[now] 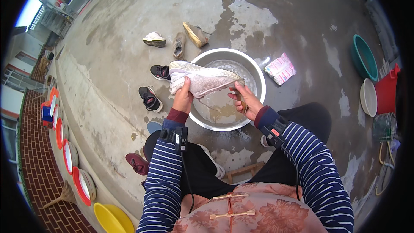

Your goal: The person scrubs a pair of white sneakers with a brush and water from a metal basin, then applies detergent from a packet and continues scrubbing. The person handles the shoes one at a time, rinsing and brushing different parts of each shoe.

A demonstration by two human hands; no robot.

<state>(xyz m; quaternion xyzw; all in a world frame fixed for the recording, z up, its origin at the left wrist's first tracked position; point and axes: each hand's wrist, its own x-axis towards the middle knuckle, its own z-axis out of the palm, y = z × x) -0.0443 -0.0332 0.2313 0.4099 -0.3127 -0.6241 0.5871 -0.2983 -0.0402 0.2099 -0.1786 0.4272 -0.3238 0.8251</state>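
Note:
A pale pink-white sneaker (210,79) is held on its side above a wide metal basin (261,81). At its heel end, my left hand (183,95) grips the shoe. My right hand (247,102) pinches the toe between thumb and fingers. A small brownish object also shows among the right fingers, mostly hidden, so I cannot tell what it is. A lace dangles from the shoe over the basin. Murky, sudsy water (223,110) lies in the basin.
Left of the basin are black sneakers (150,98); beyond it stand a white sneaker (154,39) and a brown pair (179,45). A printed plastic packet (280,69) lies right. Farther right are a teal basin (364,57) and a red bucket (386,92). A yellow basin (113,218) sits lower left.

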